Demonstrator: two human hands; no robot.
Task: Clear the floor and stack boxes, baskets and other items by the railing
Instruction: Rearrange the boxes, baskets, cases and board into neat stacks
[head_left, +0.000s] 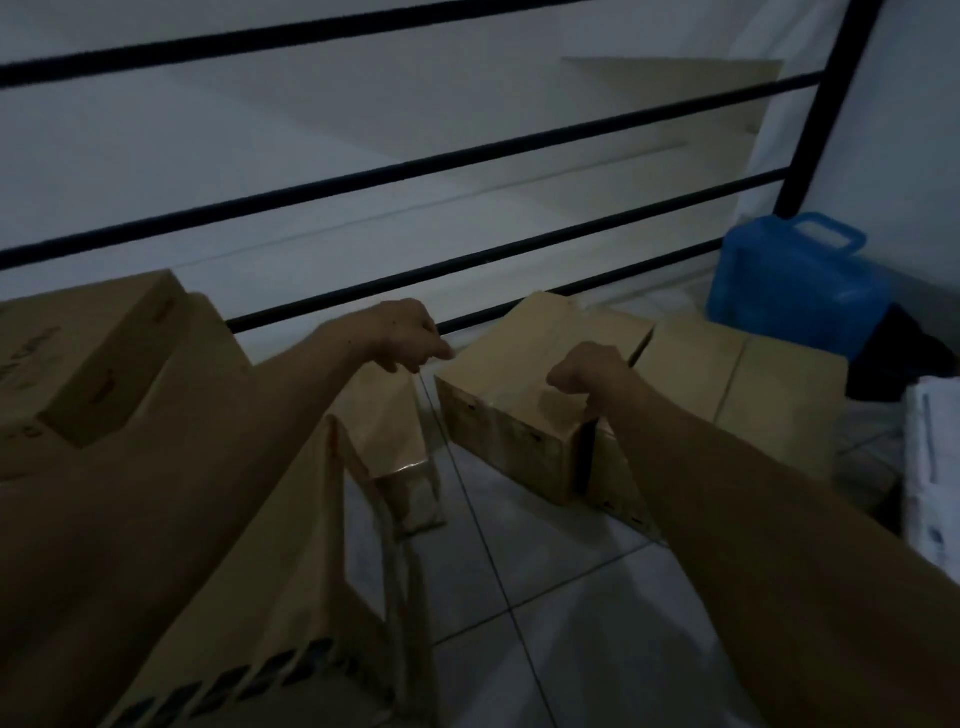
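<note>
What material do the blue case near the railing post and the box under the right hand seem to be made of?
Blue case: probably moulded plastic, smooth, slightly glossy, with a built-in handle. Box: brown cardboard, matt, with folded flaps and shiny clear tape along the seam.

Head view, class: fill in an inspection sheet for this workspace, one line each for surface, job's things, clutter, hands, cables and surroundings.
Surface: tiled floor, dim light.
Job's things: box on the floor by the railing; stacked boxes at left; flat cardboard at right.
Clutter: blue case, dark cloth, white bag.
Hands: left hand above the gap, fingers curled; right hand on the box top, hold unclear.
Cables: nothing seen.
Surroundings: pale wall beyond the railing.
</note>
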